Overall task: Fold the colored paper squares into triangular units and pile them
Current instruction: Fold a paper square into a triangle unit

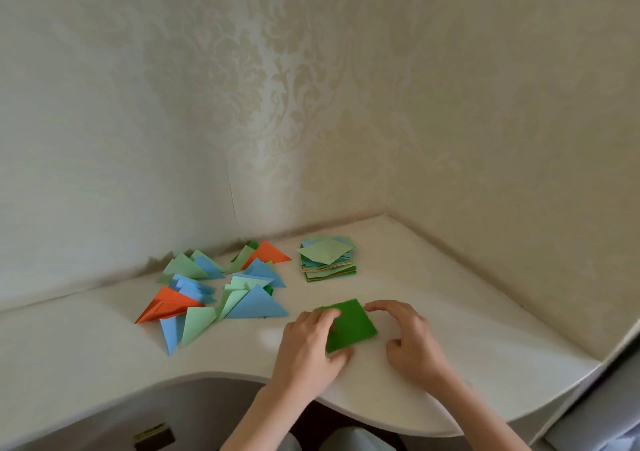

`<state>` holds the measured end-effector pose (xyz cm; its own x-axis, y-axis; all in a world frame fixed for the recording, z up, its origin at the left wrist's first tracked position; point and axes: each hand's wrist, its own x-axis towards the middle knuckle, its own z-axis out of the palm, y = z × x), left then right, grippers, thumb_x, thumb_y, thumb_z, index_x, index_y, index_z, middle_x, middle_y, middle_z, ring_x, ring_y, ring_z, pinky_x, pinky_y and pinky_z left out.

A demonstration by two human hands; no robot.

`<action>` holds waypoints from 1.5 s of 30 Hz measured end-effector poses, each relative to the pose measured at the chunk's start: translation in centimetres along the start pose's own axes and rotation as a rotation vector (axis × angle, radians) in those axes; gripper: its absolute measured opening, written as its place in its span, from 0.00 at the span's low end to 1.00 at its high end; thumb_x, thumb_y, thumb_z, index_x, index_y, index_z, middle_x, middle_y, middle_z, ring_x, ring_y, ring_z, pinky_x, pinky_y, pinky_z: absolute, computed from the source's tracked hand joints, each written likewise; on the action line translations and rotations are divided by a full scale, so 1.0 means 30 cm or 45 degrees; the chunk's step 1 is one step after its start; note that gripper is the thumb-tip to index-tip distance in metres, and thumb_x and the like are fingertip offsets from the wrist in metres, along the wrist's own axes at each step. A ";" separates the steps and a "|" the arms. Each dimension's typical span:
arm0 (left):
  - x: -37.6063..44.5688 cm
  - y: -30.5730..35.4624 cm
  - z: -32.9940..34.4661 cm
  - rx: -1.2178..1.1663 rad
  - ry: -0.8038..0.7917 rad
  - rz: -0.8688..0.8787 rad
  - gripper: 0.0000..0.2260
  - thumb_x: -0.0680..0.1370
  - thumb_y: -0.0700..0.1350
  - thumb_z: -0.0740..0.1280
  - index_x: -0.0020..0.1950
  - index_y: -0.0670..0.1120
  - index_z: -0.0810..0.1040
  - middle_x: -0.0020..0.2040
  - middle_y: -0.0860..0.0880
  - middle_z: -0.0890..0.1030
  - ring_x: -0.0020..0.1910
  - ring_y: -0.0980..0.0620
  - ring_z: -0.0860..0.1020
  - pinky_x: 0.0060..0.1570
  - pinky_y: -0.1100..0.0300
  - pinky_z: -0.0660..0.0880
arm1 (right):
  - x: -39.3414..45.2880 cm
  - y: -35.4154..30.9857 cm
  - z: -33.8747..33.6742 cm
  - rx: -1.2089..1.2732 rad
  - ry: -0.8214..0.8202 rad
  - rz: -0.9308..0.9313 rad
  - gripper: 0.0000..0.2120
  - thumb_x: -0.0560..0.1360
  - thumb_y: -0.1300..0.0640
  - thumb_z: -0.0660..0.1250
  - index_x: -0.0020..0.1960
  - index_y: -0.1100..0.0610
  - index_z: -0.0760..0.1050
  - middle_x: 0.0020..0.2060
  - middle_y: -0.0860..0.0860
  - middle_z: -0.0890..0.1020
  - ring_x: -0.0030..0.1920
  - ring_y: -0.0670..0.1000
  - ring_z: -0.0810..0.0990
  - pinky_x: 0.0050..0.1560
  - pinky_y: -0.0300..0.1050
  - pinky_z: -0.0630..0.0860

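Both hands frame the dark green square (349,326) on the table (450,312): my left hand (311,343) pinches its near corner, right hand (412,339) loosely curled, gripping nothing. Next comes 1 diagonal fold, corners matched.
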<state>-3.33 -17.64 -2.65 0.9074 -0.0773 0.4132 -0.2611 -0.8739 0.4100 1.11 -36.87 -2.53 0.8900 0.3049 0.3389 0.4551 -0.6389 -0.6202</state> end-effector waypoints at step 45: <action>0.027 -0.102 -0.003 -0.344 0.185 -0.428 0.10 0.75 0.31 0.65 0.50 0.44 0.78 0.45 0.51 0.74 0.45 0.53 0.75 0.47 0.64 0.73 | 0.136 -0.050 0.131 0.102 -0.074 0.253 0.11 0.69 0.61 0.74 0.48 0.51 0.78 0.41 0.46 0.79 0.40 0.44 0.75 0.43 0.31 0.70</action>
<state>-1.84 -14.99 -3.50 0.9058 0.2744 0.3229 -0.0540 -0.6811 0.7302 4.18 -31.89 -2.99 0.9615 0.2201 0.1647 0.2693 -0.6329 -0.7259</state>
